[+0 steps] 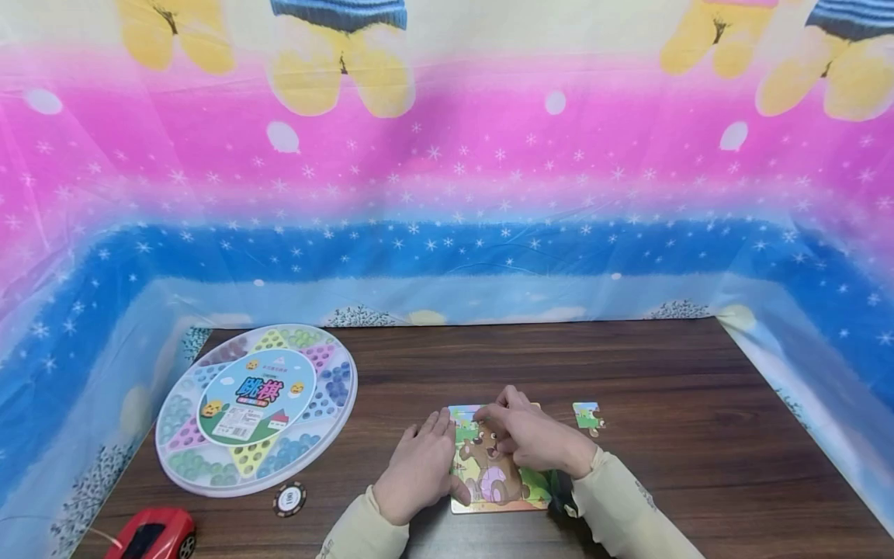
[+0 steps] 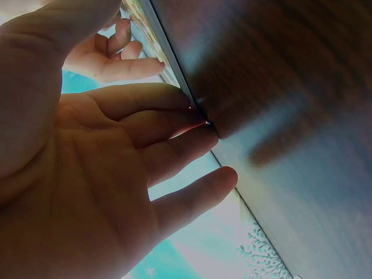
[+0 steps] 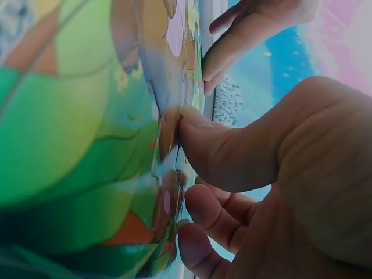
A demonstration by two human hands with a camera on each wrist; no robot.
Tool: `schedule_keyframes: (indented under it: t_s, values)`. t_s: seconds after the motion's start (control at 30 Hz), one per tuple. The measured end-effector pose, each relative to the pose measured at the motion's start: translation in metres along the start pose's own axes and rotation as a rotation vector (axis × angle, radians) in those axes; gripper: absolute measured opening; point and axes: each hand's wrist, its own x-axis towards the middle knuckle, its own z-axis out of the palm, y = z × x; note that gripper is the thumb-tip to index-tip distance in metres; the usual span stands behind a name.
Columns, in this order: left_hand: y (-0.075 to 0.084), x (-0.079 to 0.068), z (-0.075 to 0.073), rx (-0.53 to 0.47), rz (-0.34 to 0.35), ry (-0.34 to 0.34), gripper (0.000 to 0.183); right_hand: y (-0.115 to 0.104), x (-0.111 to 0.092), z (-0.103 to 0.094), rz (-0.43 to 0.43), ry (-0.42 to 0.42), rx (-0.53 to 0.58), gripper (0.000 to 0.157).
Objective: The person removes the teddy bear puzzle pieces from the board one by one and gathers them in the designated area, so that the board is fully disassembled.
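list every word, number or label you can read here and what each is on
"跳棋": large, on the round game box
"100", apparently, turned: on the round chip
Barcode sticker on the game box: print too small to read
Small print above and below the large characters: too small to read
Puzzle: no text I can make out

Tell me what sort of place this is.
Probably a screened-off play corner: printed cloth hangs round a wood-grain table bearing a bear jigsaw and a red toy car.
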Motion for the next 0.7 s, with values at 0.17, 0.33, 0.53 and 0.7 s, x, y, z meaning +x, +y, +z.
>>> schedule_keyframes:
  t_s: [0.17,0.33,0.53,0.7]
  values:
    - [0.0001,0.0008,-0.0011,-0.005,-0.009,-0.015,0.104,-0.0010,0.0012,0.0010,0.033,0.018,-0.024,0.050]
    - [0.0000,0.0021,-0.0014,-0.007,-0.025,-0.035,0.105,-0.0006,0.0003,-0.0003,0.080,0.064,-0.098,0.049]
    - [0.0001,0.0026,-0.0015,-0.014,-0.032,-0.045,0.105,0.0015,-0.0002,-0.0026,0.090,0.097,-0.169,0.045]
    - [0.0001,0.0026,-0.0017,-0.022,-0.034,-0.047,0.105,-0.0004,-0.0007,-0.0042,0.083,0.104,-0.229,0.049]
